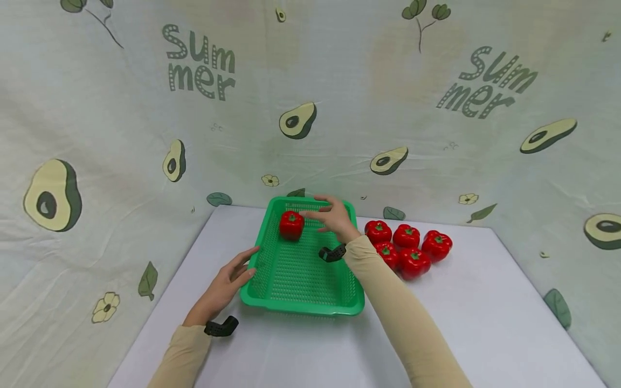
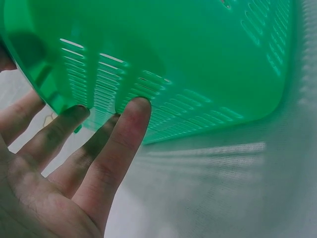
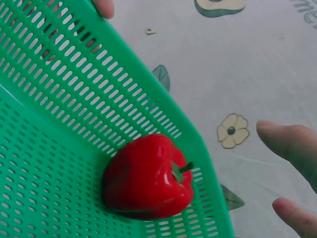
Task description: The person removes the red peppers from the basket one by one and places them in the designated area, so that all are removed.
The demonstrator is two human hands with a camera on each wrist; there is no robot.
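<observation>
A green plastic basket (image 1: 305,308) with slotted walls stands on the table. One red bell pepper (image 1: 291,225) sits inside it at the far left corner; the right wrist view shows the pepper (image 3: 148,178) with its green stem against the slotted wall. Over the basket's far right part is my right hand (image 1: 335,218), fingers spread, holding nothing, just right of the pepper. My left hand (image 1: 225,285) is at the basket's left side, its straight fingertips right at the outer wall; in the left wrist view the fingers (image 2: 106,158) lie along the slots.
Several more red bell peppers (image 1: 412,263) lie grouped on the white table (image 1: 475,312) right of the basket, partly behind my right forearm. A cloth (image 1: 339,81) printed with avocados hangs behind and beside the table. Each wrist wears a black band (image 1: 221,326).
</observation>
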